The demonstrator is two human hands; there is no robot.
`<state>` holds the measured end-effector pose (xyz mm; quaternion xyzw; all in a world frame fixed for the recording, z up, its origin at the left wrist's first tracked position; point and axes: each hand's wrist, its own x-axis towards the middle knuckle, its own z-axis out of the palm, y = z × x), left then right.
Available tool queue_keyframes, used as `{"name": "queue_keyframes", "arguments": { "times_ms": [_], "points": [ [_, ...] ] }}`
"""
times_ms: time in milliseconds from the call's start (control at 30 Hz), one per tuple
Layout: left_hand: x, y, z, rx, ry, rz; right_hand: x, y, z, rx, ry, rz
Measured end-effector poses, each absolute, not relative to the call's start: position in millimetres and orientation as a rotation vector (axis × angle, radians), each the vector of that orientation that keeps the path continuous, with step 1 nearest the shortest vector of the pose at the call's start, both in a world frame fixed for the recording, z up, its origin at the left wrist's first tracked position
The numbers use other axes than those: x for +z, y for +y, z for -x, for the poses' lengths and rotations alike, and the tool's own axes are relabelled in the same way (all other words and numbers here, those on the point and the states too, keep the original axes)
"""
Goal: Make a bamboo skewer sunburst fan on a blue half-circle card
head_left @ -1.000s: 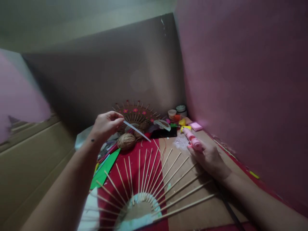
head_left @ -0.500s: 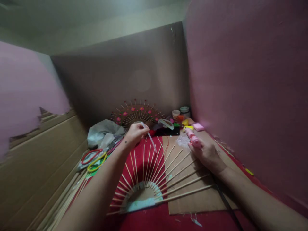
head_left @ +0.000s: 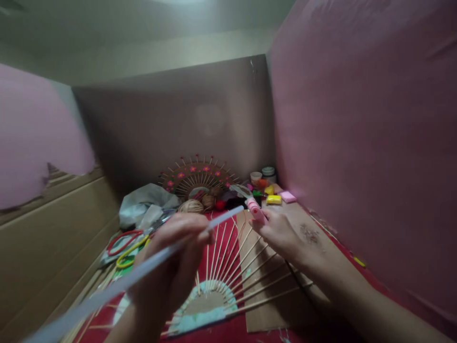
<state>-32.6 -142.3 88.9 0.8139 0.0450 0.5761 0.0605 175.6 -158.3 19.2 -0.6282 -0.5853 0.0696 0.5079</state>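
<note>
My left hand [head_left: 174, 257] pinches a long translucent white stick [head_left: 117, 286], one end near the camera and the other reaching toward a pink glue gun [head_left: 255, 211]. Around the handle of that glue gun my right hand [head_left: 280, 233] is closed; its black cord runs down under the forearm. Below both hands lies a half-round cardboard piece [head_left: 205, 305] with a pale green rim, and thin wooden sticks fan out from it. Part of the fan's left side is hidden behind my left hand.
A finished-looking fan with pink flowers [head_left: 194, 176] leans at the back wall. Yarn balls [head_left: 191, 206], a plastic bag [head_left: 146, 202], red-handled scissors [head_left: 123, 242], a yellow block [head_left: 273, 199] and jars [head_left: 268, 174] surround the work. Cardboard [head_left: 264, 309] lies on the red cloth.
My left hand has come closer to the camera, and the white stick now points toward the glue gun. My right hand has moved left with the glue gun. The view has shifted slightly.
</note>
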Motion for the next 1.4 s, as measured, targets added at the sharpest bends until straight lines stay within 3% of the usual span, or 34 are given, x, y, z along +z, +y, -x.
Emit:
{"name": "queue_keyframes", "arguments": {
  "times_ms": [167, 733, 1400],
  "points": [
    [82, -147, 33, 1.56, 0.065, -2.837, 21, -153, -161, 0.252, -1.393, 1.518],
    [51, -128, 28, 1.415, -0.131, -3.081, 3, -153, -155, 0.291, -1.352, 1.554],
    [26, -142, 14, 1.31, -0.101, -3.231, -17, -153, -167, -0.291, -1.464, 1.474]
  ]
}}
